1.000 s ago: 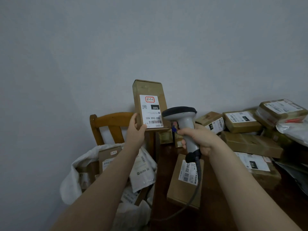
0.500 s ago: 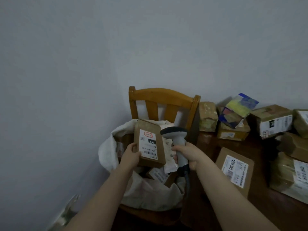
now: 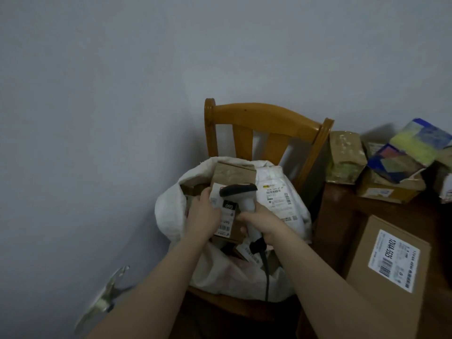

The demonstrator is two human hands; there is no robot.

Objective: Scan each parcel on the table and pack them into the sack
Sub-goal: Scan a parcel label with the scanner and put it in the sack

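Note:
A white sack (image 3: 171, 216) sits open on a wooden chair (image 3: 264, 118), with several parcels inside. My left hand (image 3: 203, 216) holds a small brown box with a white label (image 3: 230, 223) down in the sack's mouth, on top of the other parcels. My right hand (image 3: 261, 221) grips the handle of a grey barcode scanner (image 3: 238, 192), its head just above the box and its black cable hanging over the sack. A white mailer bag (image 3: 278, 194) and a brown box (image 3: 232, 174) lie deeper in the sack.
The dark wooden table (image 3: 342, 216) stands right of the chair. On it lie a flat brown box with a barcode label (image 3: 389, 260), a taped box (image 3: 344, 157), a blue-yellow packet (image 3: 411, 148) and more boxes. A grey wall lies behind and to the left.
My left hand has carried the labelled box from up in the air down into the sack. My right hand and the scanner followed it over the sack; the view turned left and down.

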